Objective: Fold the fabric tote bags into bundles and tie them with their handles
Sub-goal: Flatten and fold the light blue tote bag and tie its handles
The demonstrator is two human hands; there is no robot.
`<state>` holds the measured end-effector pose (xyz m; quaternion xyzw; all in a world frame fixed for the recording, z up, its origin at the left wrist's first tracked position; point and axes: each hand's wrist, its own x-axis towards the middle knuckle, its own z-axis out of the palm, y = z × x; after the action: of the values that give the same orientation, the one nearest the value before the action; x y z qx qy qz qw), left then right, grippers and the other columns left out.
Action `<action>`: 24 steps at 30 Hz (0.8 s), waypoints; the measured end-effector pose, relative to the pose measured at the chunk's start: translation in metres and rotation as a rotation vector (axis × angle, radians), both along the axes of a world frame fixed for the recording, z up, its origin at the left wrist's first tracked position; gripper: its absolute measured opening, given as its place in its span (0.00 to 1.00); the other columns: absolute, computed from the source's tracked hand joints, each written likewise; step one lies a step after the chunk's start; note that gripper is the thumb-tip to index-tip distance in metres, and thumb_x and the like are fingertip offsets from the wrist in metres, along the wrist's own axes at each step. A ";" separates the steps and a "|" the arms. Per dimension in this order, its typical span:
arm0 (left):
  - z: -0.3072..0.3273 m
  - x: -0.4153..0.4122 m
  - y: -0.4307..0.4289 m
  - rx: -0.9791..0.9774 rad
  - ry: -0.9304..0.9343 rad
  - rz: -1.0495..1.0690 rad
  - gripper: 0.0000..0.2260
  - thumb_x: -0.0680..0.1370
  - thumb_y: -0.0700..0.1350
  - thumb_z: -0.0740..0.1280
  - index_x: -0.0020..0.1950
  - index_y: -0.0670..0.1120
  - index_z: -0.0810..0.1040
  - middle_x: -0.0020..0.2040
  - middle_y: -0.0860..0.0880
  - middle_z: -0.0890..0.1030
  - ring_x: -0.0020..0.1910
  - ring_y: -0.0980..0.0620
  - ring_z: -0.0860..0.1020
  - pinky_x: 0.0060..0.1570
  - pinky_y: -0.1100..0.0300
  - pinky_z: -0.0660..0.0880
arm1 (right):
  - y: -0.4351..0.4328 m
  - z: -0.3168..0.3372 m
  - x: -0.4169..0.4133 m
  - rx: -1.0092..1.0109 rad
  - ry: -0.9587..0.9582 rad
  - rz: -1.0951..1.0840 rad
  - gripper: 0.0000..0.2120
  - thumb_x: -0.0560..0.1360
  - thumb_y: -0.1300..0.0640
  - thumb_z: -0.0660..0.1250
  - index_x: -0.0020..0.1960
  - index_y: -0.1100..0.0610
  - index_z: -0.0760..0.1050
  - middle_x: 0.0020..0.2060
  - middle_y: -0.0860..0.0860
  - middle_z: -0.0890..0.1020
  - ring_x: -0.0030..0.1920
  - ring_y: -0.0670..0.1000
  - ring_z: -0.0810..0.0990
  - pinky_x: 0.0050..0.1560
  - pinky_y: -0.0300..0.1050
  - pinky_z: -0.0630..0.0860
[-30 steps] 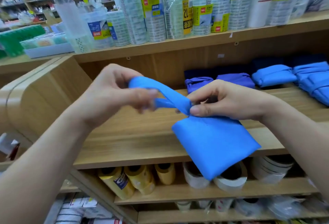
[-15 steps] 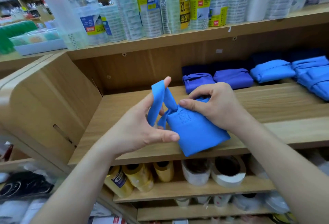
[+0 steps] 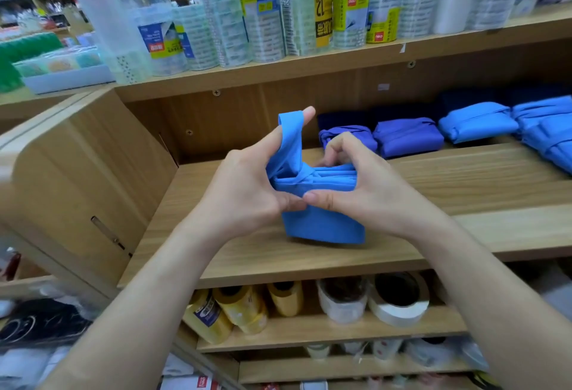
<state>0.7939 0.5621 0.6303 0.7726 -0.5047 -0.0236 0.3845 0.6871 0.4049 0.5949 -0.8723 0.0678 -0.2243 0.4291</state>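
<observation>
Slippage is the chief risk. The folded tote bag stands on edge at the centre of the frame, over the wooden shelf, and I cannot tell whether it rests on the board or hangs just above it. It is a stack of loose layers held together only by finger pressure. If either thumb eases off while the strap is drawn round, the folds would likely spring apart. The handle is stretched into a taut loop rising above the bundle's left end. Pulled too hard or at an angle, it could drag that corner out of the stack; pulled too little, the wrap would probably sit slack and come undone. The loop rides near a fingertip, so it could also slide off.

The left hand, left of centre, is partly open. Its forefinger points up through the loop and carries the handle, while its thumb presses on the front of the bundle. Its other fingers are hidden behind the fabric. The right hand, right of centre, clasps the tote bag: its thumb lies flat across the front face, tip close to the left thumb, and its fingers curl over the top edge behind. Finished bundles lie in a row toward the upper right, at the back of the same shelf, apart from both hands.
</observation>
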 end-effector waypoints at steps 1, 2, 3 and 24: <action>-0.002 0.000 -0.001 -0.024 0.057 -0.014 0.49 0.65 0.37 0.80 0.73 0.71 0.60 0.49 0.54 0.82 0.46 0.52 0.81 0.51 0.57 0.79 | -0.001 -0.001 0.000 0.019 0.012 0.026 0.18 0.68 0.47 0.78 0.52 0.47 0.73 0.47 0.45 0.80 0.48 0.44 0.77 0.53 0.46 0.75; -0.005 0.001 -0.001 -0.055 0.132 -0.034 0.48 0.65 0.35 0.80 0.74 0.67 0.61 0.51 0.56 0.82 0.46 0.56 0.81 0.49 0.62 0.79 | -0.002 -0.003 -0.001 0.023 0.007 0.034 0.19 0.68 0.49 0.78 0.56 0.47 0.76 0.50 0.42 0.81 0.51 0.42 0.78 0.57 0.46 0.75; -0.006 0.002 0.000 -0.084 0.197 -0.049 0.46 0.66 0.33 0.79 0.74 0.64 0.63 0.51 0.59 0.81 0.43 0.60 0.81 0.45 0.67 0.77 | -0.002 -0.004 -0.001 0.022 -0.007 0.026 0.21 0.68 0.51 0.78 0.59 0.48 0.78 0.51 0.42 0.82 0.53 0.41 0.79 0.59 0.45 0.75; 0.020 -0.008 -0.001 -0.324 1.216 -0.185 0.23 0.73 0.44 0.64 0.68 0.44 0.74 0.40 0.50 0.72 0.21 0.61 0.60 0.22 0.69 0.69 | -0.008 -0.001 0.001 -0.992 -0.143 -0.021 0.40 0.68 0.61 0.75 0.70 0.38 0.59 0.35 0.51 0.71 0.33 0.54 0.72 0.21 0.45 0.67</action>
<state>0.7861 0.5607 0.6503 0.5063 -0.2582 -0.4147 0.7106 0.6877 0.3970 0.5940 -0.9530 -0.0676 -0.2931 -0.0359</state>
